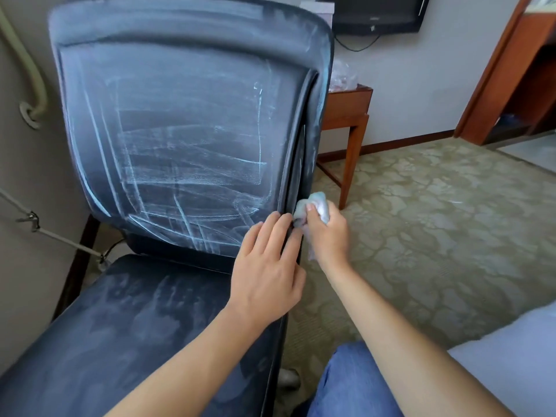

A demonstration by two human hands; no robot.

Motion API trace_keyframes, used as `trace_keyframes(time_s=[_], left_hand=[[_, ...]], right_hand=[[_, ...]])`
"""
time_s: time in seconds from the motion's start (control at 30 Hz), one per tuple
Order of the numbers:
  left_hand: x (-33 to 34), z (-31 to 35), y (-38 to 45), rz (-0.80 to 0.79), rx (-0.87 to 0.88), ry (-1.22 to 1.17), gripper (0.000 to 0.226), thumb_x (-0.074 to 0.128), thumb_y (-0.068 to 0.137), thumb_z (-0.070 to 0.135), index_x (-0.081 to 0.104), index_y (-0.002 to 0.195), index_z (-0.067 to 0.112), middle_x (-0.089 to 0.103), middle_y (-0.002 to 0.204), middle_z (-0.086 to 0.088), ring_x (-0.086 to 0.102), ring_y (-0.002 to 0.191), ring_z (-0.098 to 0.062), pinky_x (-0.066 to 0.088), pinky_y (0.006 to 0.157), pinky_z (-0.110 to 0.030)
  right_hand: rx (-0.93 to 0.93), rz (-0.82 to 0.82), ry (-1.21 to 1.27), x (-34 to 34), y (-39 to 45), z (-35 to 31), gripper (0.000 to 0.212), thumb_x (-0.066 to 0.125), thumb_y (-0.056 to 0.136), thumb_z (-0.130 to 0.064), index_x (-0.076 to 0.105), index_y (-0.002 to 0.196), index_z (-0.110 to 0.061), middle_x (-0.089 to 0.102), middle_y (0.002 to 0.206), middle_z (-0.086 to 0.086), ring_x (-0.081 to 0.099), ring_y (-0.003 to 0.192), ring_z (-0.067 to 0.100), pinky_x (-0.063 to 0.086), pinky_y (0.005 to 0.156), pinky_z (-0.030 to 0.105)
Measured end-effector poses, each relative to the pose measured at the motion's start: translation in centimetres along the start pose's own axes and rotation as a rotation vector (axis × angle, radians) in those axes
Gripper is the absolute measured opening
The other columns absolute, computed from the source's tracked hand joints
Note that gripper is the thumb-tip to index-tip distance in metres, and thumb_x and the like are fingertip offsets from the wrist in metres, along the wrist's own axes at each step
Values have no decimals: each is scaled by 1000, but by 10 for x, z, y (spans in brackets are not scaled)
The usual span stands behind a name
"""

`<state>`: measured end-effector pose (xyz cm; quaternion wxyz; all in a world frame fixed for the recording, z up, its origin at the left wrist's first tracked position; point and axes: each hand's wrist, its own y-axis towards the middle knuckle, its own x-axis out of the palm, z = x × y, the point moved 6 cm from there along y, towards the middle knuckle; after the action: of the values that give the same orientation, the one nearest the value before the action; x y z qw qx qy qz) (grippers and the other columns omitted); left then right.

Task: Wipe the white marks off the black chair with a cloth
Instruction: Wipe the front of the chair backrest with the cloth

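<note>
A black chair [180,121] fills the left of the view, its backrest and seat [126,320] smeared with white chalky marks [192,170]. My left hand [267,266] lies flat with straight fingers on the lower right corner of the backrest, fingertips at its right edge. My right hand [326,233] grips a crumpled pale blue-white cloth [316,206] and presses it against the backrest's right side edge, just beside my left fingertips.
A wooden side table [352,115] stands behind the chair to the right, with a plastic bag on it. A wall-mounted television [373,13] hangs above. Patterned carpet [436,221] spreads to the right. A white bed edge [517,356] and my blue-jeaned knee [355,383] sit at lower right.
</note>
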<state>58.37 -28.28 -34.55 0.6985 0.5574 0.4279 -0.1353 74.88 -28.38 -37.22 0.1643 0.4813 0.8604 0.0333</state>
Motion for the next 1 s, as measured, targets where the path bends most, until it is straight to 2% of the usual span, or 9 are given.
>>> trace_keyframes(time_s=[0.17, 0.27, 0.5, 0.6, 0.7, 0.8, 0.83, 0.93, 1.0], left_hand=[[4, -21, 16, -195, -39, 251, 79, 52, 85, 31, 39, 159, 6, 10, 174, -16, 9, 162, -31, 12, 128, -60], [9, -27, 16, -214, -17, 287, 81, 52, 84, 32, 39, 159, 6, 7, 175, -14, 10, 162, -29, 11, 127, -62], [9, -32, 19, -191, 21, 360, 73, 51, 85, 26, 45, 155, 4, 9, 174, -17, 17, 161, -31, 11, 124, -68], [8, -35, 23, -192, 20, 371, 69, 44, 87, 24, 47, 153, 3, 9, 174, -17, 19, 160, -32, 9, 124, -68], [8, -36, 26, -199, 7, 374, 69, 47, 87, 24, 47, 153, 4, 9, 174, -17, 20, 160, -31, 7, 125, -67], [9, -37, 28, -214, -3, 376, 71, 51, 88, 26, 44, 155, 4, 5, 174, -16, 17, 161, -31, 5, 126, -67], [9, -37, 28, -217, -4, 377, 70, 51, 89, 26, 44, 155, 4, 5, 175, -16, 16, 161, -31, 5, 126, -66], [9, -38, 28, -224, -8, 354, 68, 47, 89, 23, 45, 154, 4, 8, 174, -16, 16, 160, -32, 8, 126, -66], [10, -38, 28, -226, -12, 334, 68, 54, 88, 23, 47, 153, 3, 9, 174, -16, 18, 160, -32, 11, 125, -67]], right_hand=[[-52, 43, 15, -10, 15, -32, 15, 61, 98, -38, 70, 97, -25, 69, 80, -8, 66, 80, 10, 51, 72, 33], [-129, 77, 46, -19, 41, -84, 20, 59, 92, -47, 68, 93, -29, 69, 75, -6, 69, 74, 20, 59, 70, 42], [-284, 218, 67, -43, 96, -199, 23, 63, 97, -37, 65, 83, -19, 63, 71, -8, 63, 71, 12, 49, 64, 27], [-257, 202, 58, -24, 75, -159, 20, 65, 98, -34, 60, 81, -25, 57, 66, -12, 56, 63, 2, 39, 56, 14], [-135, 140, -11, 0, 40, -81, 21, 62, 99, -38, 63, 82, -25, 61, 69, -10, 63, 72, 15, 44, 61, 27], [27, 35, -4, 11, 13, -25, 22, 60, 101, -38, 67, 83, -26, 65, 71, -7, 66, 75, 19, 43, 55, 15], [44, 13, -7, 11, 14, -21, 23, 61, 100, -38, 67, 82, -27, 66, 70, -5, 67, 73, 20, 46, 55, 16], [17, -8, -48, 6, 34, -43, 26, 63, 94, -44, 68, 78, -24, 69, 66, -1, 68, 62, 27, 60, 61, 47], [-76, 32, -17, -4, 51, -88, 27, 62, 90, -49, 70, 82, -24, 70, 67, 0, 67, 60, 26, 60, 62, 54]])
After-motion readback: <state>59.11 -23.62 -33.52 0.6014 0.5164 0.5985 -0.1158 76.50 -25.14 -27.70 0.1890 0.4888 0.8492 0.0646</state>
